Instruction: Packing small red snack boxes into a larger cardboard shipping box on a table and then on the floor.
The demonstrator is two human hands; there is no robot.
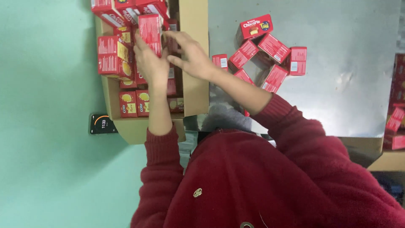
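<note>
An open cardboard carton (196, 84) holds several small red snack boxes, some upright, some lying flat. My left hand (149, 63) is over the carton, its fingers closed on an upright red box (150, 26) near the carton's far end. My right hand (190, 55) reaches in from the right, and its fingertips touch the same box from the side. Both arms wear red knitted sleeves.
Several more red boxes (270, 52) lie in a loose cluster on the grey tabletop (346, 63) right of the carton. A black device with a lit screen (101, 123) sits by the carton's near left corner. Further red boxes (395, 114) and cardboard (386, 160) are at the right edge.
</note>
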